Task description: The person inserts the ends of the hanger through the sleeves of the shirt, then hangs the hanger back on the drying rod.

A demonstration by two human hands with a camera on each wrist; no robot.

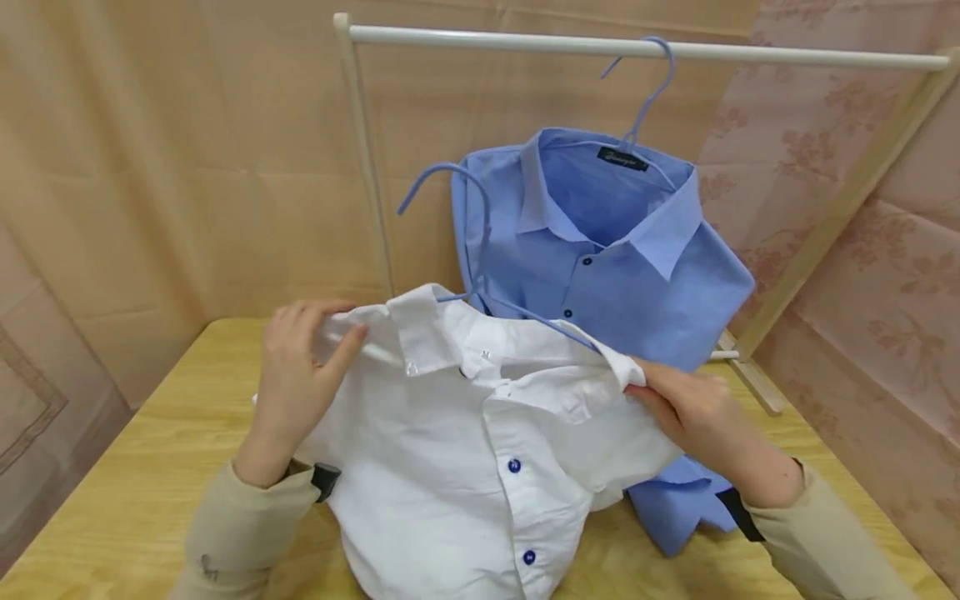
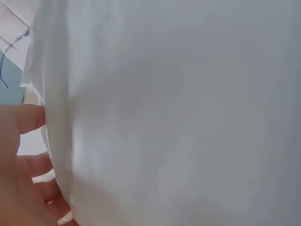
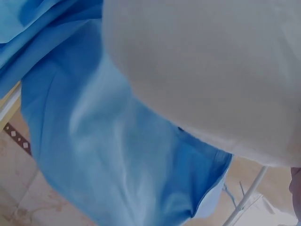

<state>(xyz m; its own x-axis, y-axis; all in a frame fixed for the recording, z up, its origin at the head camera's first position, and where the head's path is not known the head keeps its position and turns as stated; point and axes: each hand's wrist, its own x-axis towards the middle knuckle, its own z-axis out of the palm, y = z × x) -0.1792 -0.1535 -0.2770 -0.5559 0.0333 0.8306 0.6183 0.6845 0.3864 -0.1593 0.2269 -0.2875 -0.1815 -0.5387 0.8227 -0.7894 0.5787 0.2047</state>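
Observation:
A white short-sleeved shirt (image 1: 420, 467) with blue buttons is held up over the table. Inside its neck sits a blue hanger (image 1: 486, 225), whose hook rises free above the collar. At the shirt's left shoulder, my left hand (image 1: 296, 367) pinches the cloth between thumb and fingers; in the left wrist view those fingers (image 2: 35, 165) lie along the edge of the white fabric. My right hand (image 1: 701, 417) pinches the collar side at the other shoulder, near the hanger's arm. In the right wrist view the white cloth (image 3: 202, 80) covers much of the scene.
Behind the white shirt, a blue shirt (image 1: 637, 308) hangs on another blue hanger (image 1: 651, 100) from a white rail (image 1: 487, 37). Wooden posts (image 1: 847, 192) support the rail. Below lies a wooden table (image 1: 150, 475), with beige curtains (image 1: 225, 167) behind it.

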